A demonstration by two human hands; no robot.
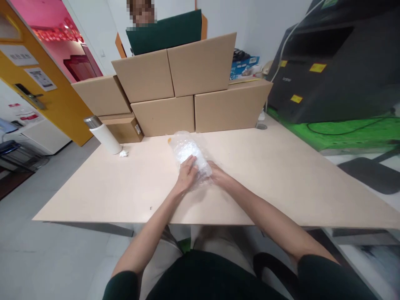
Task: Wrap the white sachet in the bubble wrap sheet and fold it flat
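On the table in front of me lies a white object in clear bubble wrap (185,148); what is inside is hard to make out. My left hand (187,173) rests on top of the wrapped package, its fingers stretched out flat over the plastic. At the lower right edge of the package, my right hand (216,171) grips the wrap, with its fingertips partly hidden by the plastic. A small orange patch (169,141) shows at the far left corner of the wrap.
Stacked cardboard boxes (162,118) line the back of the pale table (265,175). A white bottle (106,137) with a metal cap stands at the left, beside a crumpled white scrap (123,153). Behind the boxes is another person. A large black machine (328,83) stands right.
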